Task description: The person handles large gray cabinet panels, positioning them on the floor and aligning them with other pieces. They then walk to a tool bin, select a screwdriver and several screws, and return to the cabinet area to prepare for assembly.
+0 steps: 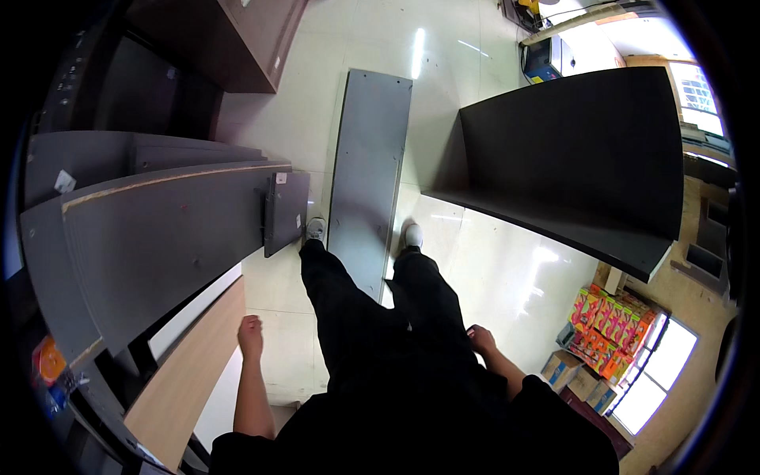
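Note:
My left hand [250, 336] hangs at my side with its fingers curled in, beside the edge of a light wood board [190, 372]; nothing shows in it. At my right thigh, my right hand [481, 340] is closed, its fingertips partly hidden against dark cloth; whether it holds anything I cannot make out. Between my feet a long grey panel [368, 158] with small holes lies flat on the floor, running away from me. Neither hand touches it.
To the left stand large dark grey panels [158, 237] and a small dark panel [286, 212]. A dark open cabinet piece [578, 150] is at the right. Orange-and-green packages [609, 324] and cardboard boxes [560, 368] sit lower right. A brown cabinet [245, 47] stands at the far left.

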A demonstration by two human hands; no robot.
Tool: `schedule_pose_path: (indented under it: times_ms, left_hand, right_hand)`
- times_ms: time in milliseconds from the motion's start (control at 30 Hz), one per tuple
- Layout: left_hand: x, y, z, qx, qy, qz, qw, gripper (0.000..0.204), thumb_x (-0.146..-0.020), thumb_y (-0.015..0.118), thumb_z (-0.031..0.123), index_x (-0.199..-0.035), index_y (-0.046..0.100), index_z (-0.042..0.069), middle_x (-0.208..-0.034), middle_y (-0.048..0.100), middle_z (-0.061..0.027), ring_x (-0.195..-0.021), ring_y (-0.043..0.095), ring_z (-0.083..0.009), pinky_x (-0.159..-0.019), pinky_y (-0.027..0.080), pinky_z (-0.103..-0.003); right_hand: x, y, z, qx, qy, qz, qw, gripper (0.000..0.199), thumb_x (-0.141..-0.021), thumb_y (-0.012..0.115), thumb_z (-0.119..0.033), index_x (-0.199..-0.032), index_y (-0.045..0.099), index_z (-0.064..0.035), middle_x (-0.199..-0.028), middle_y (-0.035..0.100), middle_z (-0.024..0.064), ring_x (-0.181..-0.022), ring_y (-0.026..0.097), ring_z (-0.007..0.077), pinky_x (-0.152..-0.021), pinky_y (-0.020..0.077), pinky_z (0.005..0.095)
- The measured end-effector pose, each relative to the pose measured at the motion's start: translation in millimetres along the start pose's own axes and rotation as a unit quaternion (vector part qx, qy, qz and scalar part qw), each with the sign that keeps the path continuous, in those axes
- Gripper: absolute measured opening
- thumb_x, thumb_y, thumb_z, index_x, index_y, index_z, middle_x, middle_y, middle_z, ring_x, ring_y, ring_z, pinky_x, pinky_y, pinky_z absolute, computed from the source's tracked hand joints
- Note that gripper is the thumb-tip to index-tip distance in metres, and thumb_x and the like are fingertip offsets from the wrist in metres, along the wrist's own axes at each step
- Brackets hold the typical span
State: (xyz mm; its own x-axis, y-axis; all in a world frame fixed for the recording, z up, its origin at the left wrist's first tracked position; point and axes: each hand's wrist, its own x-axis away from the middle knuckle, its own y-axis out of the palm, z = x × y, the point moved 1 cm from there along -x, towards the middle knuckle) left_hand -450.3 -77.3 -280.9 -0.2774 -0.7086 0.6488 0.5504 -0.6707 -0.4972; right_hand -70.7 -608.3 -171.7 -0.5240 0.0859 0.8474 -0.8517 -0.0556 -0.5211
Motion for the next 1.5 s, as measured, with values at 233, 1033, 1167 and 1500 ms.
schedule_pose_path:
  times_ms: [233, 1033, 1167, 1500]
  left_hand:
    - [19, 97, -80, -0.141, -0.235, -0.202, 0.94, 0.041, -0.089, 0.058, 0.034, -0.115, 0.053, 0.003, -0.096, 0.065, -0.0154, -0.092, 0.063, -0.0262, -0.079, 0.05, -0.038]
    - [-52, 264, 43, -0.417, -0.161, -0.033, 0.894, 0.051, -0.076, 0.064, 0.029, -0.121, 0.051, 0.008, -0.116, 0.051, -0.0153, -0.102, 0.055, -0.036, -0.083, 0.048, -0.047]
    - [-57, 264, 43, -0.409, -0.175, -0.037, 0.895, 0.051, -0.074, 0.065, 0.027, -0.119, 0.052, 0.006, -0.116, 0.051, -0.0174, -0.103, 0.054, -0.0364, -0.083, 0.048, -0.047]
    - [-68, 261, 51, -0.44, -0.205, -0.09, 0.87, 0.051, -0.077, 0.062, 0.028, -0.121, 0.05, 0.007, -0.119, 0.049, -0.0167, -0.105, 0.053, -0.0358, -0.085, 0.048, -0.047]
  right_hand:
    - [-171, 3, -143, -0.233, -0.127, -0.01, 0.964, 0.025, -0.087, 0.051, -0.015, -0.104, 0.061, 0.0021, -0.084, 0.068, 0.0138, -0.074, 0.067, 0.0193, -0.067, 0.0532, 0.0301]
    - [-404, 30, -540, 0.154, -0.204, -0.022, 0.967, 0.074, -0.083, 0.051, -0.01, -0.147, 0.017, -0.0224, -0.103, 0.065, 0.0158, -0.092, 0.064, 0.0327, -0.075, 0.0525, 0.0432]
    - [-407, 61, -505, 0.109, -0.254, -0.047, 0.96, 0.069, -0.082, 0.053, -0.015, -0.145, 0.025, -0.022, -0.103, 0.064, 0.0191, -0.093, 0.063, 0.0355, -0.079, 0.0508, 0.0456]
    - [-335, 147, -175, 0.209, 0.06, -0.079, 0.973, 0.048, -0.082, 0.056, -0.035, -0.128, 0.049, -0.0198, -0.127, 0.045, 0.0171, -0.116, 0.049, 0.0379, -0.093, 0.0447, 0.0443]
